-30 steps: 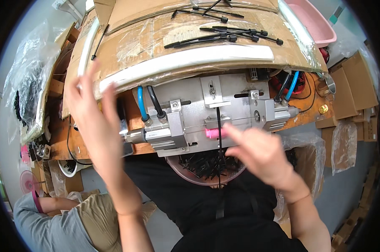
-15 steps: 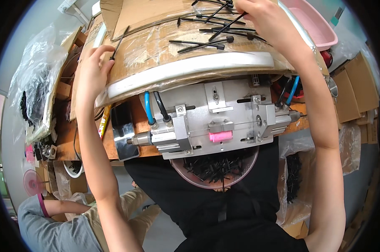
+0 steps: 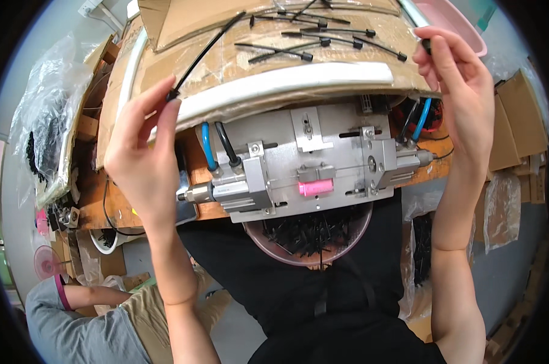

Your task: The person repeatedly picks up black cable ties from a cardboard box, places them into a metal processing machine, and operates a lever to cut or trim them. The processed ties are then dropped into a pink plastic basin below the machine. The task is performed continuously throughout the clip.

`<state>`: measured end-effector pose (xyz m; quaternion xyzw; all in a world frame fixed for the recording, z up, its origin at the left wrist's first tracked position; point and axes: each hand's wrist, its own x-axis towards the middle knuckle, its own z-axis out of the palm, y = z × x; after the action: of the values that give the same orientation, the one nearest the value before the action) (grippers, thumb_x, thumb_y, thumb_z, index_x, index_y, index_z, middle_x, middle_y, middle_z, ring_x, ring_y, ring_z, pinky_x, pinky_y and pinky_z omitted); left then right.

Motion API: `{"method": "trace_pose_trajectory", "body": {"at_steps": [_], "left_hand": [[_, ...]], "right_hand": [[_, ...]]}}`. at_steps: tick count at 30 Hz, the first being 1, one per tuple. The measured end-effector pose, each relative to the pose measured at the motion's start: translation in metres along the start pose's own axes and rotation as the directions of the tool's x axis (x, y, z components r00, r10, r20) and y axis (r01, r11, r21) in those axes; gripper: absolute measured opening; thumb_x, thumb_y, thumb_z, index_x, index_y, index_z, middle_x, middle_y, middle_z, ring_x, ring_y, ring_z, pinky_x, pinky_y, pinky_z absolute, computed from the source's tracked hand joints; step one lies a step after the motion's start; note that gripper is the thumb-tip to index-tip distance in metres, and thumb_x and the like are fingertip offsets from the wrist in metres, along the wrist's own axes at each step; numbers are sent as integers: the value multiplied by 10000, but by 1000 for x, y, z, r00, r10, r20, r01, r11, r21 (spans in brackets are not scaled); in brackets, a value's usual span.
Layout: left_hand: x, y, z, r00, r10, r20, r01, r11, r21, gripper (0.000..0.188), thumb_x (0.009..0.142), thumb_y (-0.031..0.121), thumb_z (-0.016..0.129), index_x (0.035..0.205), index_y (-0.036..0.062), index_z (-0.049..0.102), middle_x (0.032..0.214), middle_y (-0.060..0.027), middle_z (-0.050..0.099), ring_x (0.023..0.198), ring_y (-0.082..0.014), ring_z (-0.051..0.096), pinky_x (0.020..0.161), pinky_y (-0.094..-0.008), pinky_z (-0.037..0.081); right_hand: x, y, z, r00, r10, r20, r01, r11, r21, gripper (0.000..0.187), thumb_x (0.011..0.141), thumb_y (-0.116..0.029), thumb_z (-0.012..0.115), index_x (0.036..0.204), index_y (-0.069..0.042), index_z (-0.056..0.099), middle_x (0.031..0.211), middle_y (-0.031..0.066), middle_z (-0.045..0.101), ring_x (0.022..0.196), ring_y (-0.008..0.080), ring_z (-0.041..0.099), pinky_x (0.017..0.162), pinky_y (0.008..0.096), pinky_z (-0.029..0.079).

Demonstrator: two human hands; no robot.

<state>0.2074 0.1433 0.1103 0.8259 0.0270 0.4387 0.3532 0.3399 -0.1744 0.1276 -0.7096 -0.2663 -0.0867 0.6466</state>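
My left hand pinches the knobbed end of a thin black rod, which points up and away over the cardboard. At the right, my right hand pinches a small black knobbed piece between thumb and fingers; the rest of that piece is hidden. Several similar loose black rods lie on the plastic-covered cardboard between my hands. Below them stands a metal fixture with a pneumatic cylinder on the left, a second on the right and a pink piece in the middle.
A white padded strip edges the cardboard. Blue hoses rise from the fixture. Under it, a pinkish bowl of black pieces sits at my lap. A pink basin is at the far right. Another person sits at the lower left.
My left hand has lifted its rod and moved right and nearer. My right hand has moved right and nearer, off the loose rods, with a black piece in its fingers.
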Motion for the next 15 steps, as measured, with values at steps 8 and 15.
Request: {"method": "trace_pose_trajectory", "body": {"at_steps": [8,15], "left_hand": [[-140,61,24,962,171,215,-166,985,-41,345,662,-88,800,973,-41,659,880,-127,665,804,-280,657,712,-341,533],[-162,68,52,820,8,572,-142,971,190,666,738,-83,638,1365,-122,417,867,-119,520,788,-231,521,755,-326,472]], "right_hand": [[-55,-10,13,977,-176,-123,186,980,70,202,963,-111,604,1083,49,633,904,124,696,712,67,558,599,186,412],[-76,-9,21,982,-99,-163,121,984,128,218,946,-86,617,1111,57,612,886,142,692,701,97,582,602,200,453]]}}
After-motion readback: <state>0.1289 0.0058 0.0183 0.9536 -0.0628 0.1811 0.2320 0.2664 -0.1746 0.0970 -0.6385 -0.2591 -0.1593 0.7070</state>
